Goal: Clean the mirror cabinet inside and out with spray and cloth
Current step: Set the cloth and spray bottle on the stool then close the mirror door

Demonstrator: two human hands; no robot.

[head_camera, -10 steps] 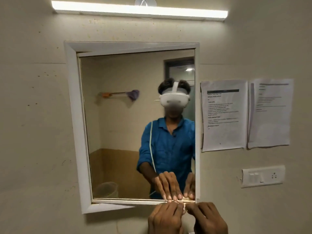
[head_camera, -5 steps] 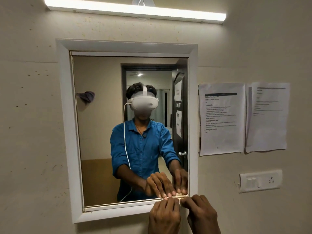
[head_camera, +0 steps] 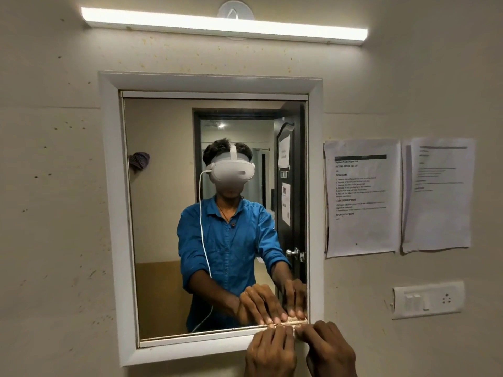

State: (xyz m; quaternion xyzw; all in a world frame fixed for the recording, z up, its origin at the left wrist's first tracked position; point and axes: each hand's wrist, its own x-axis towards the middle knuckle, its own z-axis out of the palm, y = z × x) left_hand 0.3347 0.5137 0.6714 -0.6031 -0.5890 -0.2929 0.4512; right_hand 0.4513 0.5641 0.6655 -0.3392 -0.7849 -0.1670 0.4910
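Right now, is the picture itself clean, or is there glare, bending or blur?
Head view: the tube light blows out to white; wide-angle bends the mirror frame and wall lines; the printed sheets are too soft to read; both hands stay sharp.

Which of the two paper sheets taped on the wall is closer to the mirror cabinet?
The left white paper sheet, the one with a black header bar and bold headings, hangs right beside the white-framed mirror cabinet. The other paper sheet, with fainter print, lies farther right.
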